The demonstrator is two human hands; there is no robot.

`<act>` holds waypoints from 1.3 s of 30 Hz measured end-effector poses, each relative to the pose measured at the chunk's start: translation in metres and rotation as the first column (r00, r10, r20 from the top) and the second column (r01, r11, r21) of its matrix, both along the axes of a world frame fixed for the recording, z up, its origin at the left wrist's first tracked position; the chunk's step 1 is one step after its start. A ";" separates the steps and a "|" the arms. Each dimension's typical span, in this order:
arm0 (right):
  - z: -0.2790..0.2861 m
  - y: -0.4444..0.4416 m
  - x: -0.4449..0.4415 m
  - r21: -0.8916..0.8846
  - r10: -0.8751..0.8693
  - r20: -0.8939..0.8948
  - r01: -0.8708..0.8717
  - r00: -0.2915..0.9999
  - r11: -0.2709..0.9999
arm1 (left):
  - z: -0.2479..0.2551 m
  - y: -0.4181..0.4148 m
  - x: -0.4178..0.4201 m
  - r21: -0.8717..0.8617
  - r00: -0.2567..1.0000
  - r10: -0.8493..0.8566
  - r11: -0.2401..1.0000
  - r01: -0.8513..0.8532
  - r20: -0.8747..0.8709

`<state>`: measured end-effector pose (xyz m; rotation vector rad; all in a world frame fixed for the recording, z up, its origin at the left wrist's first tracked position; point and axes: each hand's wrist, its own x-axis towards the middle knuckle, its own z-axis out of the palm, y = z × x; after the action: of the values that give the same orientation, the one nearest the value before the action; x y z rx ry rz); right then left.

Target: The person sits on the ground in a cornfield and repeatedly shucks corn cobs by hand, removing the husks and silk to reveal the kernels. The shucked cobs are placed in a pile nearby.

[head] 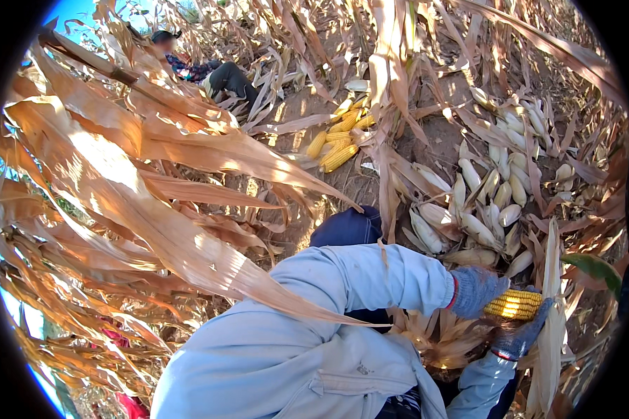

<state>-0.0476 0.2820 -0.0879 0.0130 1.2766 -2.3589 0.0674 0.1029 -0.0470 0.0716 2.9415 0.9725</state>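
A bare yellow ear of corn (513,305) lies between my two hands, both in grey-blue knitted gloves with red cuffs. My left hand (477,291) grips its left end. Around the other end curls my right hand (524,331), with its thumb near the tip and some fingers hidden behind the ear. A long pale dry husk leaf (551,324) stands right beside the right hand; whether the fingers hold it too, I cannot tell. Below the ear, loose brown husks (451,340) spread near my lap.
A heap of ears in pale husks (482,209) lies just beyond my hands. Husked yellow ears (340,139) sit on the soil farther off. Dry corn leaves (178,225) cross the view at left. Another person (204,73) sits among the stalks at upper left.
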 end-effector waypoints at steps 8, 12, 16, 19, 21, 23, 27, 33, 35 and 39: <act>-0.008 0.024 -0.037 -0.221 0.158 0.194 -0.114 0.968 0.969 | 0.034 0.000 0.002 0.117 0.977 -0.082 0.991 0.059 0.199; -0.005 0.027 -0.043 -0.267 0.075 0.225 -0.012 0.972 0.964 | 0.019 0.000 -0.001 0.079 0.980 -0.131 0.990 0.121 0.147; 0.015 0.033 -0.041 -0.272 0.170 0.182 -0.117 0.969 0.955 | 0.025 -0.002 0.001 0.068 0.967 -0.153 0.987 0.142 0.202; 0.014 0.044 -0.047 -0.271 0.251 0.041 -0.231 0.967 0.934 | 0.037 -0.003 0.003 0.095 0.957 -0.170 0.984 0.151 0.234; 0.015 0.048 -0.051 -0.258 0.249 -0.036 -0.249 0.968 0.933 | 0.041 -0.004 0.006 0.085 0.960 -0.170 0.984 0.154 0.224; 0.019 0.051 -0.056 -0.232 0.214 -0.073 -0.226 0.974 0.946 | 0.043 -0.004 0.006 0.031 0.961 -0.156 0.988 0.153 0.227; 0.039 0.035 -0.044 -0.135 -0.031 0.000 0.030 1.000 0.990 | 0.042 -0.010 0.007 0.005 0.960 -0.162 0.986 0.165 0.228; 0.023 0.049 -0.060 -0.167 0.025 -0.068 -0.036 0.997 0.985 | 0.038 -0.006 0.009 -0.038 0.975 -0.149 0.987 0.157 0.166; 0.019 0.054 -0.067 -0.229 0.073 -0.113 -0.097 0.991 0.969 | 0.041 -0.005 0.008 -0.010 0.967 -0.175 0.984 0.180 0.184; 0.032 0.046 -0.052 -0.288 -0.006 -0.038 -0.005 0.999 0.958 | 0.024 -0.001 0.011 -0.037 0.979 -0.196 0.979 0.198 0.062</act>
<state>-0.0992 0.3282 -0.0563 -0.1241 0.9366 -2.5339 0.0787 0.1016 -0.0228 0.3209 2.8332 0.8679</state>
